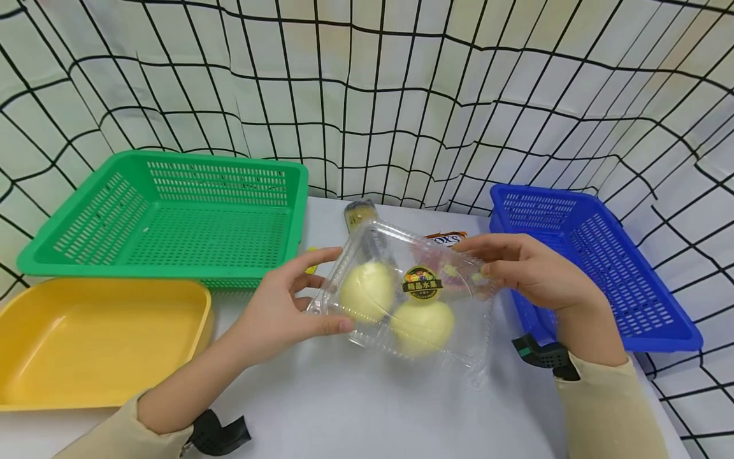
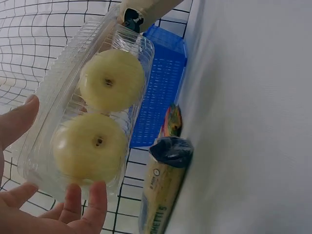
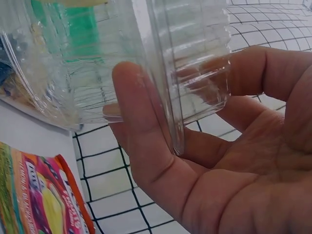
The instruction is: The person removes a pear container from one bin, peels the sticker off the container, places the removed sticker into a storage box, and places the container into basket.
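A clear plastic clamshell box [image 1: 395, 245] with a round black-and-gold sticker [image 1: 422, 283] is tilted above the white table. Inside lie two round pale-yellow fruits [image 1: 367, 293], [image 2: 89, 148], their stem hollows showing in the left wrist view. My left hand [image 1: 281, 306] grips the box's left side, thumb on the near edge and fingers reaching behind it. The right hand [image 1: 533, 268] pinches the far right corner between thumb and fingers. In the right wrist view, the box's rim [image 3: 161, 73] passes between that hand's thumb and fingers.
A green basket [image 1: 301, 210] stands back left, a yellow basin [image 1: 103, 338] before it, and a blue basket [image 1: 648, 287] at right. Behind the box lie a spaghetti pack [image 2: 158, 195] and a colourful FOX'S packet [image 1: 449, 239]. Black wire mesh [image 1: 344, 83] surrounds the table.
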{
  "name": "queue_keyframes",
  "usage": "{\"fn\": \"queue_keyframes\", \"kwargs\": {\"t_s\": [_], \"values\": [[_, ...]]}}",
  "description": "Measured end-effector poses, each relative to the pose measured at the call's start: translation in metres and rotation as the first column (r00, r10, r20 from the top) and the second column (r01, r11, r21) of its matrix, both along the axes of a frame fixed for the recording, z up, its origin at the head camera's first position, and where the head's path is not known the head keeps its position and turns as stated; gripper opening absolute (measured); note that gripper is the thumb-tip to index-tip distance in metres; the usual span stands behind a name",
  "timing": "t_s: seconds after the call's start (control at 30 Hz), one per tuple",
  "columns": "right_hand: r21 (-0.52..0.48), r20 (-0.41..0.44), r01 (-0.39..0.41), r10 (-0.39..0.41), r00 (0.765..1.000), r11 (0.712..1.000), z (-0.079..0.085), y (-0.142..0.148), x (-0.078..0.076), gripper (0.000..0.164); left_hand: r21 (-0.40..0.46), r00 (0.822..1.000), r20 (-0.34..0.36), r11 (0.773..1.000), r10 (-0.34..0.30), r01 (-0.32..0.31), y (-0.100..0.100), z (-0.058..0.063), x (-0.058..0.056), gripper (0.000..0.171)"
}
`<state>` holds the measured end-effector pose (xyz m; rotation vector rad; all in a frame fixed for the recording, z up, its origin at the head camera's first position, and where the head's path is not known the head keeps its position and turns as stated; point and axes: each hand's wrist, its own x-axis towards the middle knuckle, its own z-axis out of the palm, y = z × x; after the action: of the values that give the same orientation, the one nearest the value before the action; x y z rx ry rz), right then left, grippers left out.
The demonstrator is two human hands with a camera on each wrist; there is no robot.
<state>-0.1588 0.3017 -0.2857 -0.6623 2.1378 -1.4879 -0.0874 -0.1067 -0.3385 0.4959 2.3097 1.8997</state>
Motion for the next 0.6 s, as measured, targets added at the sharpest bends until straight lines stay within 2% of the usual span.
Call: {"fn": "queue_keyframes", "kwargs": {"t_s": [0.2, 0.4, 0.6], "values": [[0.035, 0.047, -0.058, 0.056, 0.997, 0.998, -0.010, -0.017, -0.002, 0.051, 0.010, 0.997, 0.048, 0.999, -0.052, 0.052, -0.014, -0.013, 0.016, 0.098], [0.006, 0.072, -0.146, 0.145, 0.987, 0.989, -0.023, -0.032, -0.004, 0.044, 0.068, 0.994, 0.074, 0.995, -0.078, 0.073, -0.029, -0.027, 0.028, 0.101], [0.010, 0.123, -0.142, 0.140, 0.983, 0.990, -0.034, -0.043, -0.006, 0.043, 0.061, 0.993, 0.079, 0.995, -0.086, 0.081, -0.038, -0.036, 0.037, 0.102]]}}
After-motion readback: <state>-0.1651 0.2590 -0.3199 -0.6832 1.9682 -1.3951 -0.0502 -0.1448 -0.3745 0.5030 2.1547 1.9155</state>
